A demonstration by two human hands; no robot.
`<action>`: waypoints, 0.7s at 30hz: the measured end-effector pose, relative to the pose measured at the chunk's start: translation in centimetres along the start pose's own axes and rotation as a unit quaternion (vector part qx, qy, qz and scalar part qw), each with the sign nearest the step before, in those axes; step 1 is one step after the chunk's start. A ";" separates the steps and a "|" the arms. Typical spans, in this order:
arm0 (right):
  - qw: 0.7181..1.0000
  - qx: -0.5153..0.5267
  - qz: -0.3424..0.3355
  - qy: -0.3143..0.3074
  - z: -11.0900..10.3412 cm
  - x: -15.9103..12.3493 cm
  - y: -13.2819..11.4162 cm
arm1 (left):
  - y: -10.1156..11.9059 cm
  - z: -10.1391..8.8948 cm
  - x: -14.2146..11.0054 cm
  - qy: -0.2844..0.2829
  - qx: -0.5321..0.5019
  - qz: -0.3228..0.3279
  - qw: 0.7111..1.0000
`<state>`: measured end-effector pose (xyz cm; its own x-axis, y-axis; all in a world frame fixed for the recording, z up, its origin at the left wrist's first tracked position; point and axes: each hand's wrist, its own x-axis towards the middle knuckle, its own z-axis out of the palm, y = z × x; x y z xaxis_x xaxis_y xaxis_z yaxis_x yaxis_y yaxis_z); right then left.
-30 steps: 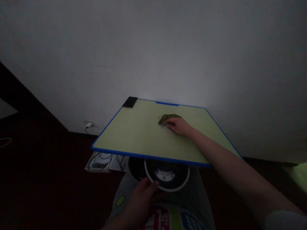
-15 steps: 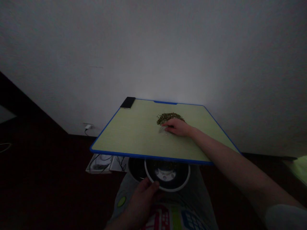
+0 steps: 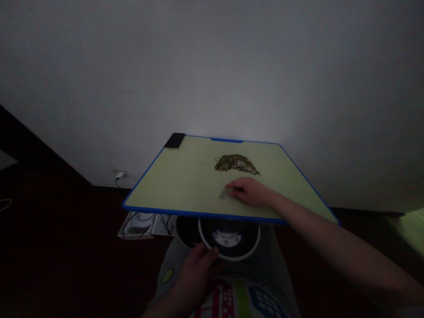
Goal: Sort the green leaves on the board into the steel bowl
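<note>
A home room: white wall (image 3: 212,75), plugged socket (image 3: 119,175), lap desk (image 3: 185,185).

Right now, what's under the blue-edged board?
Past the near edge of the blue-edged board show a round black object with a white rim, the left hand at that rim, and a white box with cables. The board covers anything further beneath.

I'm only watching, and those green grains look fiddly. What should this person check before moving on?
Right hand holds a clear scraper on the board: ok.
Green grains lie in one heap on the green board, apart from the scraper: ok.
Left hand touches the white rim of the round dark dish: ok.
Inside of the dish: cannot tell, too dark.
Black phone lies at the board's far corner, away from the grains: ok.
</note>
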<state>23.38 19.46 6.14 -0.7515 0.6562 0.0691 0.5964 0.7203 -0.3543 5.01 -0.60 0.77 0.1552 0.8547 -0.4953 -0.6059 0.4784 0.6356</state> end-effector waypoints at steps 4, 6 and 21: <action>1.000 0.008 0.004 -0.001 0.6 -1.0 -0.8 | 0.0 0.1 -0.1 0.006 -0.002 -0.006 1.000; 1.000 0.020 0.006 -0.002 0.8 -1.5 -1.2 | 0.0 0.1 0.0 -0.005 -0.008 -0.007 1.000; 0.995 0.087 0.034 0.022 1.3 -4.3 -3.4 | 0.0 0.2 0.1 0.000 -0.022 -0.001 1.000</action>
<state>24.19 13.95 5.81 -0.6955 0.7141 0.0788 0.5848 0.6265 -0.5152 5.19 -0.45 0.88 0.1567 0.8541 -0.4960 -0.6390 0.4706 0.6085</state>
